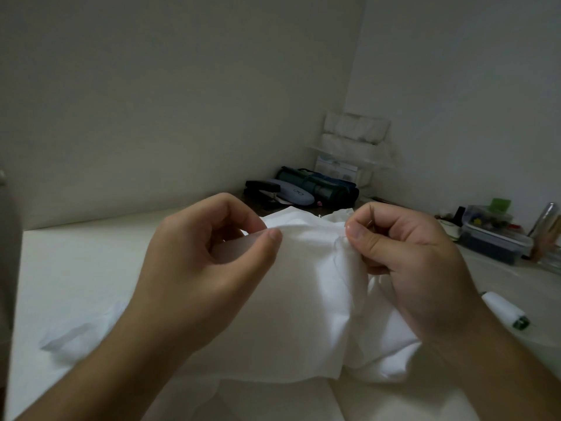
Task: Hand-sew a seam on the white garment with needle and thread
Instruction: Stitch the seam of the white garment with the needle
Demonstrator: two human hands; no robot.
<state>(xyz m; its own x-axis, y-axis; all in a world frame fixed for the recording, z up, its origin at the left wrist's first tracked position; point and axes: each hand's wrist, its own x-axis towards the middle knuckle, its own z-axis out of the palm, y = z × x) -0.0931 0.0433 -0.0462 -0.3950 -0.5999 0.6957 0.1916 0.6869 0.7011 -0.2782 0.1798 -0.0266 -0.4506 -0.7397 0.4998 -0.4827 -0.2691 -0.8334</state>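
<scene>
A white garment (309, 293) is held up over the pale table, its top edge stretched between both hands. My left hand (209, 253) pinches that edge between thumb and forefinger at the left. My right hand (406, 253) pinches the bunched cloth at the right end of the edge, thumb on top. A faint thread hangs down the cloth just below the right thumb. The needle itself is too small to make out. The lower part of the garment droops onto the table between my forearms.
A white thread spool (504, 311) with a green end lies on the table (76, 268) at the right. Clear plastic boxes of small items (491, 235) stand at the far right. In the back corner lie a black stapler (262, 188), a glasses case (296, 192) and a dark green roll (321, 185).
</scene>
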